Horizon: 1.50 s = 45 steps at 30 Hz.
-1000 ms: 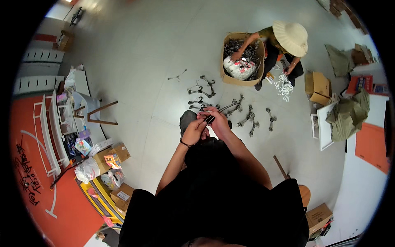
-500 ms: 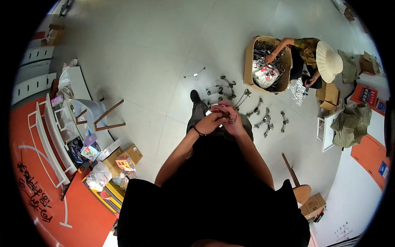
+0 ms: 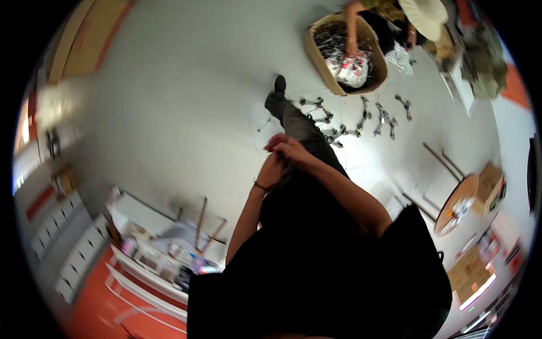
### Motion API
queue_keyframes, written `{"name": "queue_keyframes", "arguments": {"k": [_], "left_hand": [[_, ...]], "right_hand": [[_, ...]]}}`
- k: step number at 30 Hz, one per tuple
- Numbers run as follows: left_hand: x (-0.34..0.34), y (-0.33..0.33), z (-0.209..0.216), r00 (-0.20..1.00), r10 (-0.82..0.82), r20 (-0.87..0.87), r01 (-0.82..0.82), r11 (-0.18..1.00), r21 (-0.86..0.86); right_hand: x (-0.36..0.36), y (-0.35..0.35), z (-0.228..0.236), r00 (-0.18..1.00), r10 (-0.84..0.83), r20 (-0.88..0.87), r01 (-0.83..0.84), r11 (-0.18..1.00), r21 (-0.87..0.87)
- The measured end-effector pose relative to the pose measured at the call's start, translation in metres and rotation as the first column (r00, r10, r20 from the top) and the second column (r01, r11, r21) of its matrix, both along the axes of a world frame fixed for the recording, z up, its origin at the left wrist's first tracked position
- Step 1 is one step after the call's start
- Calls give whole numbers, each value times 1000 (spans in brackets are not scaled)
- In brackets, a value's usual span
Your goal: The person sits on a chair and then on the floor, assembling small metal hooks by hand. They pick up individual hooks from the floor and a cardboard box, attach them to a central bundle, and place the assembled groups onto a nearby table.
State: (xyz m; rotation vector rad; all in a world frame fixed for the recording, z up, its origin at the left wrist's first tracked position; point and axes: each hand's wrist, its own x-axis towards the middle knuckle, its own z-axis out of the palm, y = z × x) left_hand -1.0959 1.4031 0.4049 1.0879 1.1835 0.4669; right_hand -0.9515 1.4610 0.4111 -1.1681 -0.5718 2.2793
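My left hand [image 3: 271,168], with a dark band at its wrist, is raised in front of my dark trousers. My right hand [image 3: 294,151] lies across it, and the two touch at the fingers. Both look closed, with fingers curled against each other. Anything small between them is hidden, and motion softens the detail. Beyond my hands, several dark metal linkages [image 3: 364,113] with knobbed ends lie on the floor to the right of my outstretched foot. A thinner rod-like piece [image 3: 264,124] lies apart from them, left of my leg.
A cardboard box [image 3: 316,56] full of dark metal pieces and a white-and-red bag stands ahead right. A person in a pale brimmed hat [image 3: 426,17] reaches into it. White loops [image 3: 401,59] lie beside it. A round wooden stool [image 3: 456,203] is at right; a cluttered white shelf [image 3: 149,257], lower left.
My view has swung left, so the box and linkages sit further up and the stool has come more into view. My hands remain together, and the right now lies across the left.
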Motion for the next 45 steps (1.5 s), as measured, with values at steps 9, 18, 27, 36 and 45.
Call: {"name": "queue_keyframes", "arguments": {"k": [9, 18, 27, 36, 45], "left_hand": [[-175, 265, 2, 925, 379, 33, -364, 907, -214], [-214, 493, -24, 995, -100, 11, 101, 978, -184], [-155, 561, -108, 864, -501, -44, 457, 819, -347], [-71, 481, -329, 663, -739, 118, 640, 477, -602], [-1, 419, -576, 340, -921, 190, 822, 193, -536]], "right_hand": [[-43, 206, -24, 962, -143, 234, 65, 948, 311], [32, 31, -122, -37, -739, 673, 999, -9, 45], [-281, -94, -157, 294, -449, 844, 918, -113, -380], [-324, -67, -440, 501, -39, 865, 781, 452, -432], [-208, 0, -691, 315, 169, 934, 709, 612, -350]]}}
